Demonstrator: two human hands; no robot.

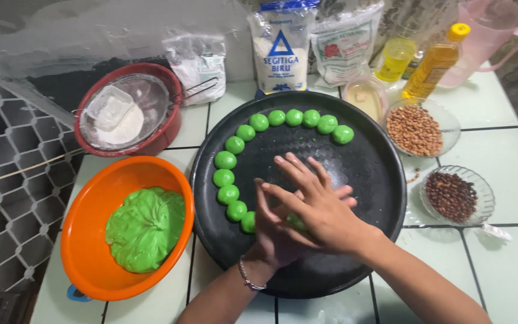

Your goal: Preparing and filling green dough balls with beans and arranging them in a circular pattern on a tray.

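Note:
My left hand (271, 231) and my right hand (316, 201) are pressed palm to palm over the round black tray (379, 168), with a green dough ball (295, 223) just showing between them. My right hand lies on top, fingers stretched flat. Several finished green dough balls (259, 122) sit in an arc along the tray's left and far rim. The nearest finished ball (248, 222) lies just left of my left hand. An orange bowl (91, 198) holding a lump of green dough (145, 228) stands left of the tray.
A red bowl (163, 135) with a sieve of white flour (124, 123) sits at the back left. Flour bags (280, 48), oil bottles (433, 63) and a pink jug (487, 36) line the back. Glass dishes of peanuts (415, 129) and dark beans (451, 195) stand right of the tray.

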